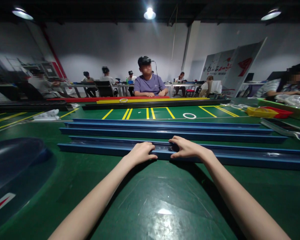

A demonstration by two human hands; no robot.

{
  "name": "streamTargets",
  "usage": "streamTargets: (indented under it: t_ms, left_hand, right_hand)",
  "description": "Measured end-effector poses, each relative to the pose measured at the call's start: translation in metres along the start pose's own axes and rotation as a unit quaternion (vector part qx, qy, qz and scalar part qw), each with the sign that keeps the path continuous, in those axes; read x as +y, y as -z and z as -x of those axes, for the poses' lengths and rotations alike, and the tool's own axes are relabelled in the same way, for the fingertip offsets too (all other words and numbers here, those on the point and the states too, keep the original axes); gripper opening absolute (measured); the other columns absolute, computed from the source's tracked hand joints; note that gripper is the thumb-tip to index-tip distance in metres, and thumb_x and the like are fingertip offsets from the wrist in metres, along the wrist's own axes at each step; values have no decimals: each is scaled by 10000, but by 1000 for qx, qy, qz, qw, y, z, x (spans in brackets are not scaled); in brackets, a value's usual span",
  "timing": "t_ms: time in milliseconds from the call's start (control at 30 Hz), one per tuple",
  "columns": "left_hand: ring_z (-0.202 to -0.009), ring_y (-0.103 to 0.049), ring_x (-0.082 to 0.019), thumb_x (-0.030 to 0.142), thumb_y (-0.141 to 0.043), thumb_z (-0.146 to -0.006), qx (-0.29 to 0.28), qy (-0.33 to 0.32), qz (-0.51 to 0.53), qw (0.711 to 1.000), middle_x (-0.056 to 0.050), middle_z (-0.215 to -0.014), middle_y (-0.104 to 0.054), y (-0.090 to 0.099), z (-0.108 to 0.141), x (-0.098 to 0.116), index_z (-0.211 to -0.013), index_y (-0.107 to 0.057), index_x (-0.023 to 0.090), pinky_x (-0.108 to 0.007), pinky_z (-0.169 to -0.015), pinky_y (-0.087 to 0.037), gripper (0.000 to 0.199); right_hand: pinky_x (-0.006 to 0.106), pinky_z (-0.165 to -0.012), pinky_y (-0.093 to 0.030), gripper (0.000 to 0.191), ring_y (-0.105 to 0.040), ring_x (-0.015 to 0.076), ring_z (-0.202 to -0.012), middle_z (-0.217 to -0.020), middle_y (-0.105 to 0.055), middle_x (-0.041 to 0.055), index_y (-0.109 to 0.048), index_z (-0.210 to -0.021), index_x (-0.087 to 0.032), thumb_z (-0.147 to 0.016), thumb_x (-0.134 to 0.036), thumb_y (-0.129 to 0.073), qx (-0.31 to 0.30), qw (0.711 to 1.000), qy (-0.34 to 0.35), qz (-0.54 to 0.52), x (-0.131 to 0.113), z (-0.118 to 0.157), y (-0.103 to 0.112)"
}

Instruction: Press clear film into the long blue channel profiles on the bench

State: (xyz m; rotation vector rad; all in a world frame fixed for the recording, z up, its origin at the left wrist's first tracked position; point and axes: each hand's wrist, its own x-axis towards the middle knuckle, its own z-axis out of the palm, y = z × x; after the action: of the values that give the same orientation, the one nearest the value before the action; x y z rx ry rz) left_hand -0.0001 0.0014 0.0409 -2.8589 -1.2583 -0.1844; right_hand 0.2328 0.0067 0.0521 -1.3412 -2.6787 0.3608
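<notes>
Evidently, fingers were parted from thumbs across the near blue channel [95, 150] by the left hand [140, 152] and right hand [187, 147], any firm grip unconfirmed. Lengthwise, it was laid left to right, before the farther blue channels [110, 131].

Left hand [143, 152] and right hand [183, 146] close together, fingers curled, thumbs toward each other, bare forearms angled inward

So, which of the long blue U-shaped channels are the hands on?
The nearest long blue U-shaped channel: the left hand and right hand both touch it. The other blue channels lie farther back, with no hand on them.
</notes>
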Motion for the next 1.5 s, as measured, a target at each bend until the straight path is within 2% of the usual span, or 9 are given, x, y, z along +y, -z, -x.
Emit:
streamTargets:
  t_ms: [233,367,667,833,1067,1267,1500]
  left_hand:
    - [-799,-559,-171,458,-549,-748,19,-19,-19,999,-7,-851,-585,-1,0,2,-822,-547,187,-233,-621,-399,281]
    - [-816,-554,-167,456,-547,-750,19,-28,-8,999,-9,-875,-579,-2,0,2,-850,-547,189,-231,-636,-402,285]
    - [-907,-535,-173,397,-544,-772,18,-46,20,999,-21,-958,-572,-4,-1,3,-930,-530,193,-246,-742,-411,258]
    - [-918,-522,-168,374,-535,-786,29,-46,24,998,-24,-966,-566,-7,-1,4,-948,-511,188,-248,-757,-407,249]
    - [-925,-511,-164,372,-496,-812,29,-57,22,998,-26,-970,-562,-8,-2,5,-953,-526,196,-243,-762,-397,228]
    - [-921,-521,-155,374,-479,-824,30,-72,41,996,-15,-962,-584,-9,-2,3,-915,-545,195,-228,-753,-393,211]
    - [-825,-552,-159,377,-464,-832,17,-63,22,998,-18,-866,-612,-8,-2,3,-821,-556,182,-223,-659,-385,216]
  right_hand:
    - [306,-779,-430,617,-525,238,-912,-1049,-528,118,-502,-1078,-133,-553,-413,-665,-22,999,-42,-3,7,7,9]
    - [296,-764,-432,633,-528,235,-901,-1056,-536,109,-486,-1083,-139,-534,-395,-670,-40,997,-63,-11,12,14,14]
    - [307,-805,-417,699,-508,259,-978,-1130,-524,110,-480,-1135,-146,-502,-364,-682,-79,992,-97,-1,22,24,25]
    - [318,-829,-414,728,-497,277,-1021,-1153,-526,96,-481,-1162,-175,-489,-363,-687,-76,990,-122,-6,34,29,24]
    - [327,-845,-421,724,-501,265,-1026,-1193,-505,78,-461,-1169,-213,-497,-358,-689,-73,990,-118,-39,43,31,21]
    - [322,-865,-410,719,-486,259,-1051,-1210,-487,79,-445,-1174,-208,-512,-365,-678,-89,987,-127,-41,42,31,21]
    - [318,-878,-396,706,-483,255,-1047,-1194,-487,89,-441,-1160,-185,-511,-345,-670,-102,984,-144,-35,32,30,25]
